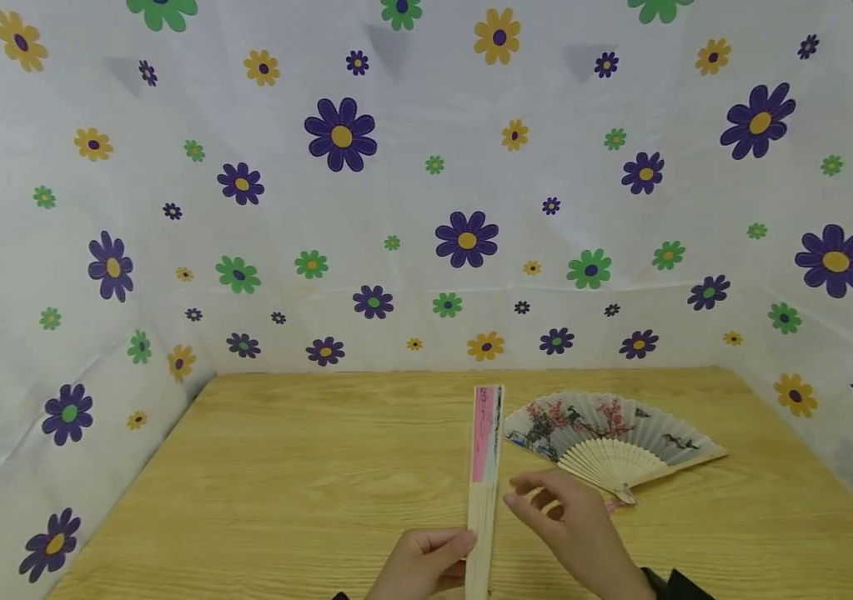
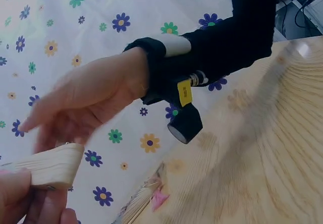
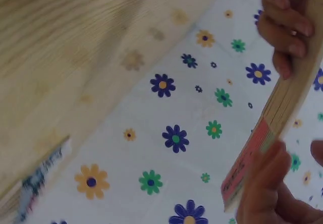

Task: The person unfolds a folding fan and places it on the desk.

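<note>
Left hand [image 1: 426,562] grips one folded fan [image 1: 484,475] (upright); one open fan [image 1: 609,442] beside.

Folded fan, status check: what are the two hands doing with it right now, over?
Left hand grips the folded fan at its base, upright. Right hand close beside it, fingers loose, contact unclear. Open fan flat on the table, apart.

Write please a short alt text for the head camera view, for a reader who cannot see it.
A left hand grips a closed folding fan upright over a wooden table, while the right hand reaches toward it. An open painted fan lies behind, before flower-printed cloth walls.
</note>
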`<control>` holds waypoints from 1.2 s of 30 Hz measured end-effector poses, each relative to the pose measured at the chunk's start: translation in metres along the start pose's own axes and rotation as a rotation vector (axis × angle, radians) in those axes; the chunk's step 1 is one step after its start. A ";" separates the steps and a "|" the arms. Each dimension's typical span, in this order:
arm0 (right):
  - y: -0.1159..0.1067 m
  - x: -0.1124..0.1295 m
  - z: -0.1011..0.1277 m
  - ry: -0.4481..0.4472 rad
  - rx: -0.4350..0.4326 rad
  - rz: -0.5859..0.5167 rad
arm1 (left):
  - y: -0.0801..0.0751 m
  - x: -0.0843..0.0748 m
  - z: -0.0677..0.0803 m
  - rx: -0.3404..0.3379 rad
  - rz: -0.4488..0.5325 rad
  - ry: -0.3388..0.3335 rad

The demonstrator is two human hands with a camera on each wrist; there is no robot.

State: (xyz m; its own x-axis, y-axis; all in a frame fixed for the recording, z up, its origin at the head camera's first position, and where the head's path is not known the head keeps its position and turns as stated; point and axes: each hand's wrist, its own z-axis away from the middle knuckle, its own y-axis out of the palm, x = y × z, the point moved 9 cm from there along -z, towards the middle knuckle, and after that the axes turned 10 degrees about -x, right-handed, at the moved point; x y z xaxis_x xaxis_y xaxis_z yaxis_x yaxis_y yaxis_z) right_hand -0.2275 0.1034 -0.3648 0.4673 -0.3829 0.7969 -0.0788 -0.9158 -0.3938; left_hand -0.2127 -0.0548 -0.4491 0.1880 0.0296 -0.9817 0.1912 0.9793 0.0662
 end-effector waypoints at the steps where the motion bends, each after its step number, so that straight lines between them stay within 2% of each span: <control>1: 0.003 -0.012 0.002 0.161 0.048 -0.056 | 0.004 0.000 -0.002 0.012 -0.011 -0.011; 2: 0.006 -0.021 0.005 0.289 0.106 -0.093 | 0.009 0.001 -0.004 0.021 -0.023 -0.018; 3: 0.009 -0.028 0.007 0.365 0.165 -0.123 | 0.013 0.000 -0.006 0.027 -0.038 -0.016; 5: 0.012 -0.034 0.009 0.415 0.209 -0.180 | 0.020 -0.003 -0.009 0.034 -0.084 0.014; 8: 0.010 -0.040 0.008 0.447 0.176 -0.182 | 0.024 -0.010 -0.012 0.014 -0.155 0.075; 10: 0.008 -0.044 0.008 0.457 0.155 -0.164 | 0.024 -0.013 -0.014 0.003 -0.196 0.101; 16: 0.006 -0.050 0.006 0.451 0.125 -0.099 | 0.021 -0.010 -0.018 0.020 -0.207 0.069; 21: 0.004 -0.054 0.003 0.452 0.091 -0.062 | 0.018 -0.011 -0.020 0.031 -0.209 0.082; 27: 0.002 -0.055 0.002 0.457 0.073 -0.024 | 0.016 -0.015 -0.020 0.020 -0.208 0.097; 32: -0.004 -0.056 0.001 0.489 0.017 0.057 | 0.013 -0.017 -0.020 0.002 -0.213 0.105; 36: -0.007 -0.056 0.001 0.489 -0.012 0.078 | 0.011 -0.018 -0.020 -0.020 -0.225 0.110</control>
State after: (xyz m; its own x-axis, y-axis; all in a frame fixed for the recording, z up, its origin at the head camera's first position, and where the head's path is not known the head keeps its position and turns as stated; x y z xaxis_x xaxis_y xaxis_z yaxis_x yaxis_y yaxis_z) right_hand -0.2525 0.1315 -0.4067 -0.0079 -0.4595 0.8881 -0.1085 -0.8825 -0.4576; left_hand -0.2336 -0.0402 -0.4346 0.0367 -0.1688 -0.9850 0.1975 0.9674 -0.1585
